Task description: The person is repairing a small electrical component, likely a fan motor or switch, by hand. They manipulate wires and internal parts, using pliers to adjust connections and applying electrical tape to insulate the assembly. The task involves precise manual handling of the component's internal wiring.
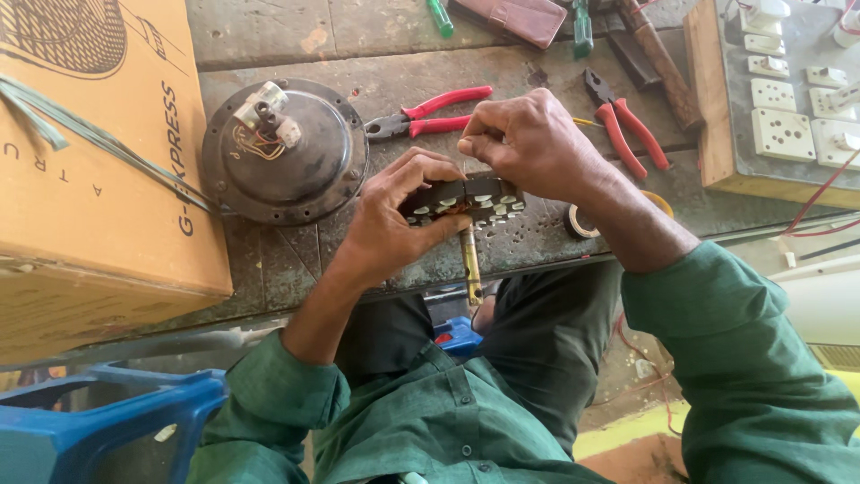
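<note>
Far left, a big cardboard box [98, 170] sits on the worn workbench [269, 260], a green strap running across it. Just beside it lies a round dark motor housing [285, 152], wires and white connectors poking up from its middle. Now to the centre, where the action is: the left hand [394, 224] is wrapped around a small dark motor core [466, 199] with pale slots, fingers curled over the top and thumb pressed beneath, clamped firmly on it above the bench edge. A brass-coloured shaft [470, 264] hangs down from that core. The right hand [528, 143] comes in from above, fingertips pinched together right on the core's top edge; what they pinch is too small to tell. Behind the hands lie red-handled pliers [434, 112], and further right a second red-handled pair [627, 130]. Far right, a wooden board of white switches and sockets [788, 108].
</note>
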